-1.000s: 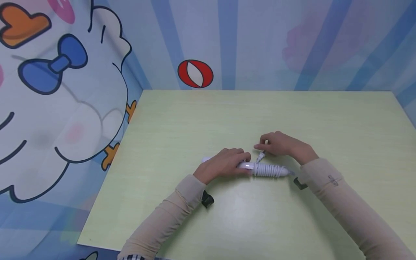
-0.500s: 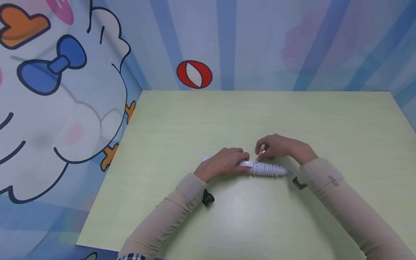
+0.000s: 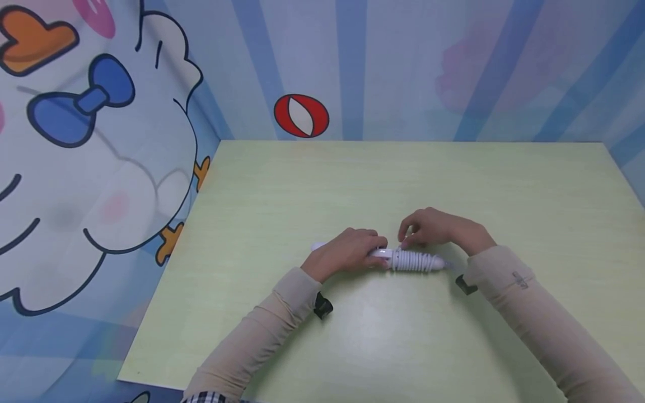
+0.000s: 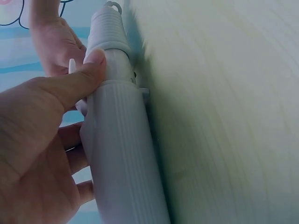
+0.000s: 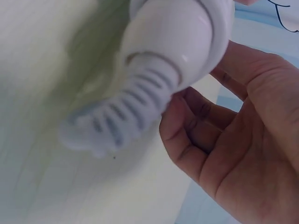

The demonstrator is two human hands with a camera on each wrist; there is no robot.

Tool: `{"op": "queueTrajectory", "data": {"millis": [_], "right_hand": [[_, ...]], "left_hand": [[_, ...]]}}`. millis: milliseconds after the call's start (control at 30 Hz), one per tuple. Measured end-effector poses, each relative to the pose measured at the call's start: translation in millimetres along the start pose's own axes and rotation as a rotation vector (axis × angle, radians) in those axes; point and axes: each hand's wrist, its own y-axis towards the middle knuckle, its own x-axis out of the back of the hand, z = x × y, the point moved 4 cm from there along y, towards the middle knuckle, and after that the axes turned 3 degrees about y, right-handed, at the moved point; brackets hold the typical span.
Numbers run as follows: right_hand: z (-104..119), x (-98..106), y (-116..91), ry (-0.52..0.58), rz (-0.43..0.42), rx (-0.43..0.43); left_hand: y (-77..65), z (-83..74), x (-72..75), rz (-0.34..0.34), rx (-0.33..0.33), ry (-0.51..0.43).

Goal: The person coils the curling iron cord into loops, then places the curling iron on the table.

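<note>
A white hair-styling iron (image 3: 381,254) lies on the table with its white cord (image 3: 414,261) wound in several turns around its right part. My left hand (image 3: 345,253) grips the iron's body, thumb on the near side, as the left wrist view shows along the ribbed casing (image 4: 124,149). Just behind the wound turns, my right hand (image 3: 430,228) pinches the loose end of the cord, mostly hidden by the fingers. In the right wrist view the ribbed cord sleeve (image 5: 126,109) sticks out of the iron's end, beside my curled right fingers (image 5: 182,135).
The pale green table (image 3: 302,184) extends around both hands. A wall (image 3: 398,67) with blue stripes rises behind it, and a cartoon-printed wall (image 3: 126,184) stands at the left. Black wrist cameras show under both sleeves.
My right hand has come down slightly toward the wound turns, bringing the cord's loose end against them. The left hand and the iron stay nearly where they were.
</note>
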Motion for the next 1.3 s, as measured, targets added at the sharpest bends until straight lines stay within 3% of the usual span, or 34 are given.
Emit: {"op": "queueTrajectory", "data": {"millis": [700, 1300], "right_hand": [[1.6, -1.6, -3.5, 0.046, 0.029, -0.062], [3.5, -0.8, -3.9, 0.001, -0.012, -0.066]], "left_hand": [[2.8, 0.5, -4.5, 0.033, 0.055, -0.021], [2.9, 2.6, -5.8, 0.049, 0.062, -0.020]]}}
